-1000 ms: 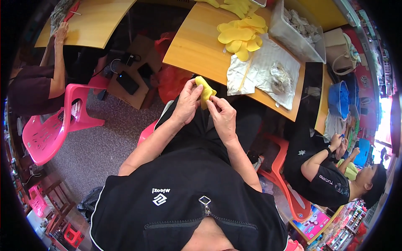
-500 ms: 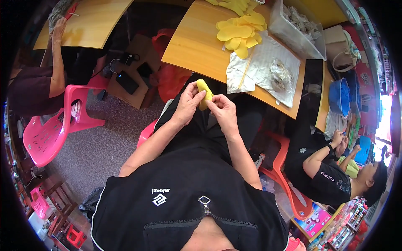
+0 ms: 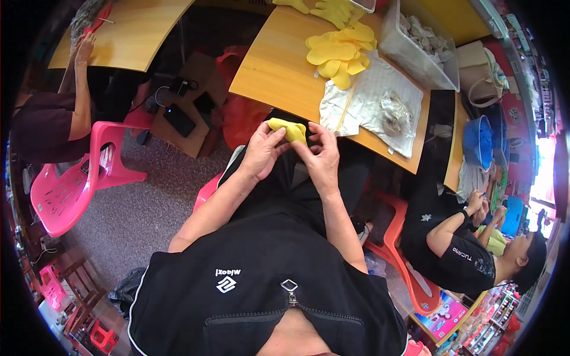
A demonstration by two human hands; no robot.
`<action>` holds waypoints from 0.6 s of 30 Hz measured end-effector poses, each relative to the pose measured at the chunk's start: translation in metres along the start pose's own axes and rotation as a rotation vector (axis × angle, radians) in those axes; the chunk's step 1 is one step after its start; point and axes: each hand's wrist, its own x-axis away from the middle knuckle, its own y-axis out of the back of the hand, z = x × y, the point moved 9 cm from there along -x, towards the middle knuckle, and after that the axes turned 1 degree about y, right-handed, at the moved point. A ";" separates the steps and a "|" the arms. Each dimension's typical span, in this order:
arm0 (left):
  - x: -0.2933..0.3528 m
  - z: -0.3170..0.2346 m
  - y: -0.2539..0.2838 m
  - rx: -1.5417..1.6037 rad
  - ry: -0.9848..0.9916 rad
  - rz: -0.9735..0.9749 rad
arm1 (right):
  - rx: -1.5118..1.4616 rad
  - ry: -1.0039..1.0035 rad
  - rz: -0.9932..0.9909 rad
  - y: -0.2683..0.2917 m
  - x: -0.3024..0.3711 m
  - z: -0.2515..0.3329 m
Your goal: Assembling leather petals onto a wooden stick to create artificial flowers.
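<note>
Between my two hands, just off the near edge of the table, is a small yellow fabric piece (image 3: 289, 129), folded or bunched and lying crosswise. My left hand (image 3: 262, 153) pinches its left part between thumb and fingers. On its right end, my right hand (image 3: 321, 155) grips with the thumb underneath and fingers curled around it. Similar flat, oval yellow pieces (image 3: 335, 52) lie in a loose pile on the wooden table (image 3: 267, 65) ahead. Beyond them are yellow glove-shaped pieces (image 3: 332, 10).
White cloth (image 3: 380, 83) with a clear plastic bag (image 3: 396, 111) lies right of the pile. Behind stands a translucent bin (image 3: 421, 50) of pale scraps. A person (image 3: 454, 237) works at right beside a blue basin (image 3: 478, 142); another (image 3: 53, 124) sits far left near a pink chair (image 3: 65, 196).
The yellow piece has turned from nearly upright to crosswise and bunched more. My right hand's fingers have shifted up and lifted slightly; my left hand stays about where it was.
</note>
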 end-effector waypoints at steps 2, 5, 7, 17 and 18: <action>0.000 -0.002 0.000 -0.022 0.008 -0.003 | -0.109 -0.094 0.111 -0.014 0.001 -0.007; 0.003 -0.004 0.001 0.001 0.024 -0.001 | -0.085 -0.141 0.169 -0.020 -0.008 -0.009; 0.005 -0.003 0.015 0.006 0.023 0.000 | 0.065 0.036 0.162 -0.018 -0.028 0.016; -0.001 0.018 0.050 -0.129 -0.034 0.027 | 0.106 0.278 -0.025 -0.037 -0.109 0.001; 0.000 0.019 0.052 -0.123 -0.021 0.022 | 0.234 0.341 0.012 -0.044 -0.107 0.003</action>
